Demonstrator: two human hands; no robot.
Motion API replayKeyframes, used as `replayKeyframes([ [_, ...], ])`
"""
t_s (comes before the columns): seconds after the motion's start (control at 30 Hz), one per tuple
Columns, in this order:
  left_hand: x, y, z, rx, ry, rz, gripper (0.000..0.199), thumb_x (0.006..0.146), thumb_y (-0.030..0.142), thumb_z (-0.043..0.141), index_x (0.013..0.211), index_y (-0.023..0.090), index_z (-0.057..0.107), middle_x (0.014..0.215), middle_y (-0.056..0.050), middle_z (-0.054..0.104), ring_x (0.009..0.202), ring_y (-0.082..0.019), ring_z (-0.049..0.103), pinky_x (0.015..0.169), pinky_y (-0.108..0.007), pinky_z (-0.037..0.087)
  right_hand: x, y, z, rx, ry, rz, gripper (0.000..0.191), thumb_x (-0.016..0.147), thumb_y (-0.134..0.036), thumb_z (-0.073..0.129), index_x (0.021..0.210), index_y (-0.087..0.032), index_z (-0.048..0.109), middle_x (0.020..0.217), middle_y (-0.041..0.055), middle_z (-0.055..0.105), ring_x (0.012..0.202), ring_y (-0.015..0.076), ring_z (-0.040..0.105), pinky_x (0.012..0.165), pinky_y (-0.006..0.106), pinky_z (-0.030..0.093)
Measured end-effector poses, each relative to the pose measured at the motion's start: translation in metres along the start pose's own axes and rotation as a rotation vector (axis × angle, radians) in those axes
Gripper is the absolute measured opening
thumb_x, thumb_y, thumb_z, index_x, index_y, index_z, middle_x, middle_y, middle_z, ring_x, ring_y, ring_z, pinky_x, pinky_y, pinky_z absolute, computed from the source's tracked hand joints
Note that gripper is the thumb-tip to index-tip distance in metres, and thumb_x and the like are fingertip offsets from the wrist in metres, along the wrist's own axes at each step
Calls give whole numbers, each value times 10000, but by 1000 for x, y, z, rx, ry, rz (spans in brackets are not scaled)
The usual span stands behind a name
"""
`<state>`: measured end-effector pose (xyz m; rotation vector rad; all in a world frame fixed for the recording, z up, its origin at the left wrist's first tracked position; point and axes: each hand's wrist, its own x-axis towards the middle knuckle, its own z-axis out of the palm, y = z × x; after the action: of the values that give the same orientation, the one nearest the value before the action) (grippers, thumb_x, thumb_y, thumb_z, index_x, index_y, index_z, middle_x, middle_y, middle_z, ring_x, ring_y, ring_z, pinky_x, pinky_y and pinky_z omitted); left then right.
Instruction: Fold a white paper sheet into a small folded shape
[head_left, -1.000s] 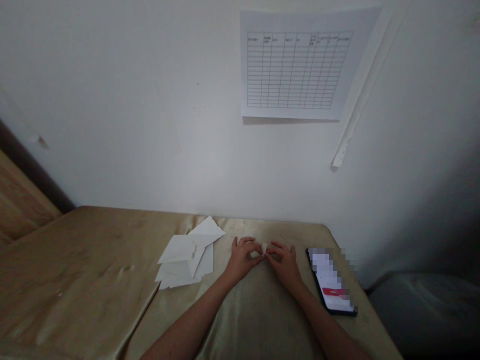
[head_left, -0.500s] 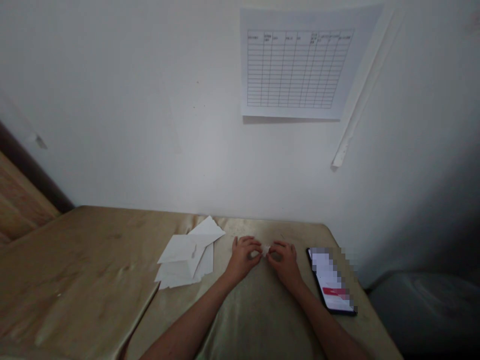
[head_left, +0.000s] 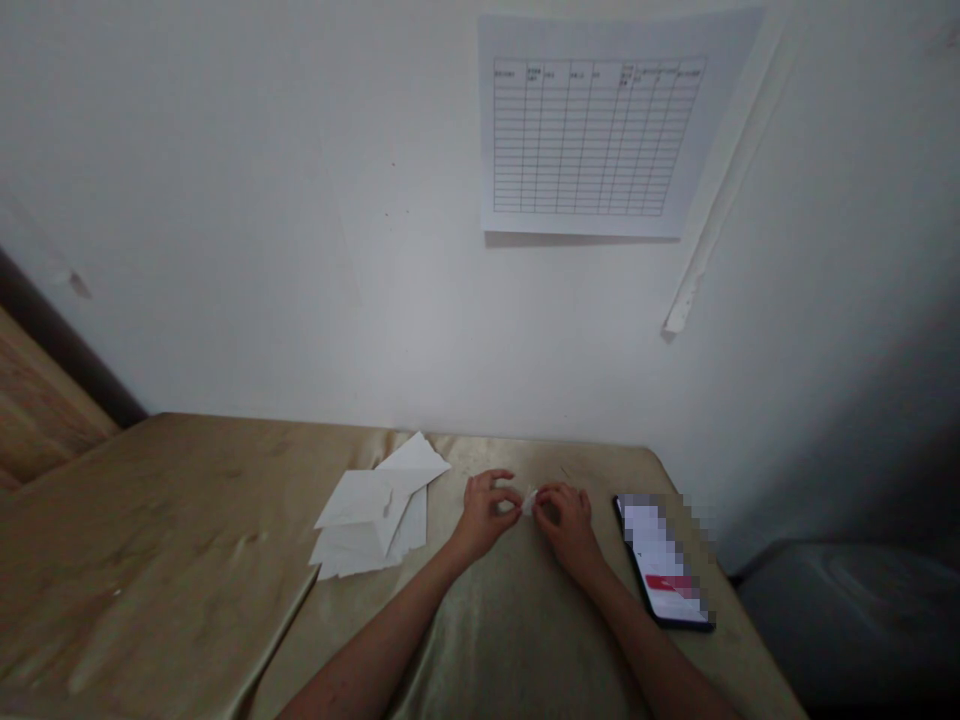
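A small whitish piece (head_left: 529, 502), too small to make out clearly, is between my two hands above the gold cloth. My left hand (head_left: 487, 512) pinches its left side with thumb and index finger, the other fingers raised and curved. From the right, my right hand (head_left: 566, 515) holds it between thumb and fingertips. Left of my hands lies a loose, overlapping pile of white paper pieces (head_left: 367, 500).
A phone with a lit screen (head_left: 660, 560) lies right of my right hand on the gold-covered table (head_left: 187, 520). Behind the table stands a white wall with a printed table sheet (head_left: 592, 140). Something wooden (head_left: 45, 390) is at the far left.
The fingers of my left hand have spread a little farther apart above the pinch. The whitish piece has shifted or tilted slightly between the fingertips.
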<state>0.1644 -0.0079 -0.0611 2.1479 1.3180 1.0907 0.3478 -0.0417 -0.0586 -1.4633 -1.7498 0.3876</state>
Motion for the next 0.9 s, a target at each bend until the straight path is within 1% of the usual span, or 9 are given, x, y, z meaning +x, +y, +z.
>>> replayKeyframes([
  [0.13,0,0,0,-26,36,-38,38,756,213,778,756,249,766,1223,-45,663,1185,-261,569,1064,-477,417,0,2,-1,-1,-42,-32,183,875,-395,580,880,-248,689,1071,49,694,1110,244,590,1161,579,120],
  [0.27,1,2,-1,-22,29,-40,57,738,199,794,745,248,766,1211,-46,673,1170,-259,578,1060,-475,421,0,3,-1,-19,-54,-62,201,880,-428,597,861,-254,695,1067,50,693,1114,252,588,1165,599,89],
  [0.47,1,2,0,3,16,-29,49,751,226,792,780,263,778,1230,-44,673,1173,-259,587,1056,-473,425,1,5,0,-49,-28,-63,168,898,-359,568,899,-252,698,1062,51,696,1091,239,595,1157,571,165],
  [0.67,-1,2,1,33,40,-25,86,752,297,804,835,287,783,1229,-41,671,1168,-267,586,1049,-485,429,1,8,2,-58,-64,-74,136,890,-323,580,890,-258,700,1067,58,695,1094,253,581,1139,553,216],
  [0.8,-1,4,1,39,18,-16,77,747,231,797,802,284,786,1258,-34,667,1195,-270,576,1065,-491,413,1,9,3,-53,-58,-98,95,851,-250,612,846,-256,707,1071,67,682,1090,264,559,1056,484,344],
  [0.9,-1,4,0,26,3,2,81,744,213,797,790,278,784,1292,-32,655,1222,-273,563,1080,-490,404,1,8,4,-53,-36,-105,108,836,-217,612,811,-258,708,1090,71,670,1117,275,532,1013,458,385],
])
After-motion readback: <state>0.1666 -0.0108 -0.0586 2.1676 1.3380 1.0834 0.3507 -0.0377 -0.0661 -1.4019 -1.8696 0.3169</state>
